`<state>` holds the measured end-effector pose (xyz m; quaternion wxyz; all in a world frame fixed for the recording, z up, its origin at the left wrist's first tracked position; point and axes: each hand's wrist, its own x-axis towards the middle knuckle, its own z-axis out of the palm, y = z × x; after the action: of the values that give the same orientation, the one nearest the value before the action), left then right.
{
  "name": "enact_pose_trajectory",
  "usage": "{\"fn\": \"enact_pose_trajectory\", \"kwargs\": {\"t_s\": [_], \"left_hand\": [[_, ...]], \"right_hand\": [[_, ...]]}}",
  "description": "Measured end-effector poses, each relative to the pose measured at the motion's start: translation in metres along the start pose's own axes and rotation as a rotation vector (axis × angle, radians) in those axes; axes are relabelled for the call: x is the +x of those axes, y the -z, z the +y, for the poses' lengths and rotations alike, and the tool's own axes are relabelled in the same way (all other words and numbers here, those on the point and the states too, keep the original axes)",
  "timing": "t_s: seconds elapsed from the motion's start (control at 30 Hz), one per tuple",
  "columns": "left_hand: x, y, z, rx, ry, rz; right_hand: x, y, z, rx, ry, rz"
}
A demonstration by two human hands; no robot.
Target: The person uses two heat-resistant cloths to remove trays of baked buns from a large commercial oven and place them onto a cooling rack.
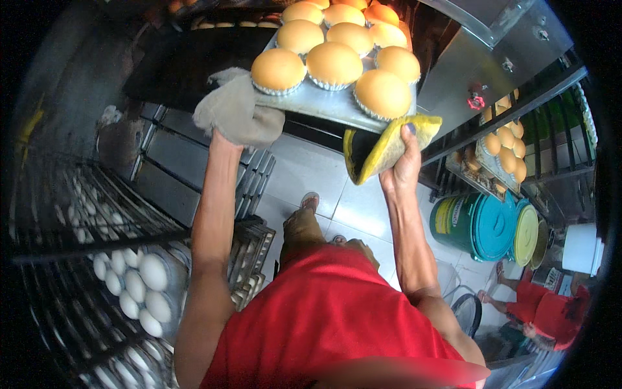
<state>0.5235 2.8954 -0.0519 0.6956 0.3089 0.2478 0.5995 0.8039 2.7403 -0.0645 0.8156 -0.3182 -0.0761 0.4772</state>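
Observation:
A metal baking tray [311, 109] carries several golden, domed buns [334, 63] in pleated foil cups. It is level at the oven opening, its far end in an orange glow. A thick grey cloth [234, 107] covers my left hand [228, 137], which is closed on the tray's near left corner; the cloth hides the fingers. At the near right corner, my right hand [403, 162] pinches a folded, yellow-edged pot holder [382, 150] against the tray, thumb on top. Both forearms reach forward from my red shirt.
Left, a dark rack [84, 256] bears trays of whitish, egg-shaped pieces [135, 285]. On the right, another rack [551, 97] holds browned buns [505, 146]. Below it stand lidded buckets [479, 223]. A person in red [547, 311] is at the far right. White tiles [363, 201] cover the floor.

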Motion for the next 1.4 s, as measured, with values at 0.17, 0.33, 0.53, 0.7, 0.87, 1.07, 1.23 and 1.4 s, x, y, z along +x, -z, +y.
{"fn": "enact_pose_trajectory", "kwargs": {"t_s": [0.17, 0.33, 0.53, 0.7, 0.87, 1.07, 1.23, 1.4], "left_hand": [[-0.111, 0.017, -0.004, 0.042, -0.020, 0.068], [-0.222, 0.037, 0.002, 0.103, -0.028, 0.125], [-0.353, 0.066, 0.014, 0.202, 0.062, 0.145], [-0.416, 0.064, -0.013, 0.215, 0.270, 0.049], [-0.428, 0.013, -0.068, 0.154, 0.540, -0.200], [-0.404, -0.052, -0.187, -0.043, 0.722, -0.622], [-0.391, -0.153, -0.232, -0.605, 1.267, -0.472], [-0.372, -0.212, -0.302, 0.013, 0.885, -0.566]], "right_hand": [[-0.070, 0.039, -0.022, -0.013, -0.069, -0.060], [-0.146, 0.069, -0.057, -0.009, -0.128, -0.110], [-0.250, 0.107, -0.100, 0.018, -0.133, -0.032], [-0.337, 0.150, -0.143, -0.032, 0.058, 0.094], [-0.391, 0.197, -0.179, -0.038, 0.212, 0.183], [-0.401, 0.275, -0.235, -0.060, 0.358, 0.194], [-0.358, 0.338, -0.305, -0.112, 0.385, 0.177], [-0.292, 0.401, -0.360, -0.162, 0.420, 0.197]]}}
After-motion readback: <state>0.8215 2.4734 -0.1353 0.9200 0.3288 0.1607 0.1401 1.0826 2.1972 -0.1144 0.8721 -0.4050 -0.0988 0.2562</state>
